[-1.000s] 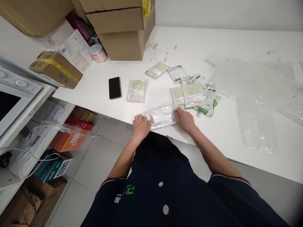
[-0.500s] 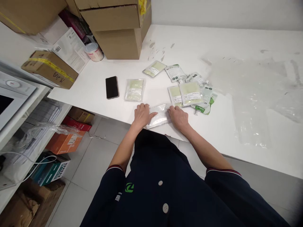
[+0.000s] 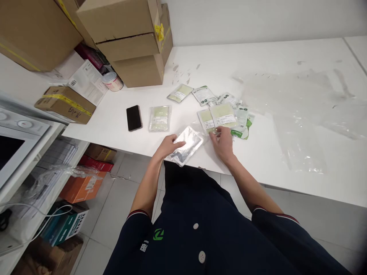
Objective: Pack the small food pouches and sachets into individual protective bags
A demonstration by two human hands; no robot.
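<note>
My left hand [image 3: 167, 147] grips a shiny silver flat pouch [image 3: 187, 145] in a clear plastic bag at the table's front edge, thumb lying on top. The pouch is tilted, one corner over the edge. My right hand [image 3: 223, 144] is at the lower edge of two overlapping pale green pouches with white labels [image 3: 225, 115], thumb and forefinger apart; its other fingers are partly hidden. Behind them lie several white-and-green spout pouches [image 3: 242, 118]. A bagged pale green pouch [image 3: 159, 118] lies left of my hands, and another pale green pouch [image 3: 180, 93] lies farther back.
A black phone [image 3: 134, 118] lies at the table's left. Stacked cardboard boxes [image 3: 134, 70], a round tin [image 3: 112, 81] and a taped box [image 3: 65, 105] stand behind it. Clear plastic sheeting [image 3: 295, 114] covers much of the right side. A shelf with a white appliance [image 3: 25, 133] is at left.
My right hand has left the silver pouch and moved to the pale green pouches. My left hand still holds the silver pouch, which has turned and tilted. The view has shifted slightly.
</note>
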